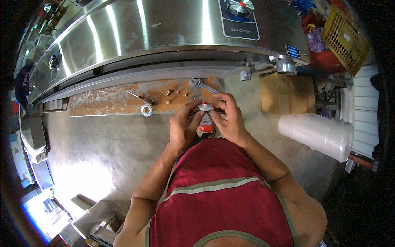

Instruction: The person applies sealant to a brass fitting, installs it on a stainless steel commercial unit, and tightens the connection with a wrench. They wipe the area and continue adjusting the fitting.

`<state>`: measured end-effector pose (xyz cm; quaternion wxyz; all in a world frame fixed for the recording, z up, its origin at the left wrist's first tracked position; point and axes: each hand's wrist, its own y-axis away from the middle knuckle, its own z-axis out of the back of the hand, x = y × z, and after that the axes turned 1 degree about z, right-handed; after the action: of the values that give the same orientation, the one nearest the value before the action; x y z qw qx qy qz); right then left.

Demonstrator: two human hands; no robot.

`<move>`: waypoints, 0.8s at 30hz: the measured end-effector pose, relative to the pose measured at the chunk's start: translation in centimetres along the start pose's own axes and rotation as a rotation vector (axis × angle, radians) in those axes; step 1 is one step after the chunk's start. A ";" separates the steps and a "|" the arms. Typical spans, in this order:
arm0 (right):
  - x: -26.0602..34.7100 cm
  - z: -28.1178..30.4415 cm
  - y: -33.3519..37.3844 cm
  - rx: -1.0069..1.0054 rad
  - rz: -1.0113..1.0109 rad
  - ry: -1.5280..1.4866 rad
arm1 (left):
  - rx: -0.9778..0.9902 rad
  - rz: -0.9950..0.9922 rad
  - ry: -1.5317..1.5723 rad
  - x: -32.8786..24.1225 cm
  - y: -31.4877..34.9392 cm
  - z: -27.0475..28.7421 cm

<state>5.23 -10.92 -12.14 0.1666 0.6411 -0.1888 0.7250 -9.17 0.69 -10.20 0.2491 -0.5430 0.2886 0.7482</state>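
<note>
Holding a red-topped silver disc (205, 108) with left hand (183, 124) and right hand (230, 121) — pinching its edges; near a wrench (203, 85).

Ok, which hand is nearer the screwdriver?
Left. The left hand is to the right of the screwdriver and slightly lower in the picture; the right hand is farther right.

the bare left hand (182, 123) and bare right hand (233, 122) sit close together, both pinching; bare left forearm (158, 172) and bare right forearm (265, 159) slant inward.
</note>
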 end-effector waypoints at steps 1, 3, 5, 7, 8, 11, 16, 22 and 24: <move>0.8 0.1 0.2 0.022 0.022 0.006 | -0.031 -0.065 -0.024 -0.6 0.4 0.1; 1.8 0.0 0.2 0.019 0.183 0.178 | 0.010 -0.198 -0.194 -1.4 0.9 0.7; 2.7 0.2 0.7 0.061 0.191 0.192 | 0.021 -0.286 -0.300 -2.0 1.5 1.1; 3.2 0.4 1.3 0.103 0.159 0.143 | 0.011 -0.291 -0.275 -2.6 2.0 1.3; 3.2 0.3 1.6 0.069 0.225 0.194 | 0.014 -0.272 -0.261 -2.9 2.4 1.3; 3.0 0.1 2.3 -0.002 0.334 0.187 | 0.001 -0.065 -0.065 -4.1 3.8 1.1; 2.5 0.2 3.3 -0.038 0.482 0.151 | 0.045 -0.203 0.066 -5.5 5.0 1.0; 3.1 0.7 3.6 0.036 0.484 0.077 | 0.167 0.045 0.661 -5.0 5.6 1.4; 3.2 0.7 3.6 0.022 0.537 0.188 | 0.168 0.079 0.677 -4.8 5.7 1.4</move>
<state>3.75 -14.43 -9.12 -0.0215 0.4997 -0.3278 0.8015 -12.69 -2.66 -4.29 0.1540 -0.7264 0.4362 0.5083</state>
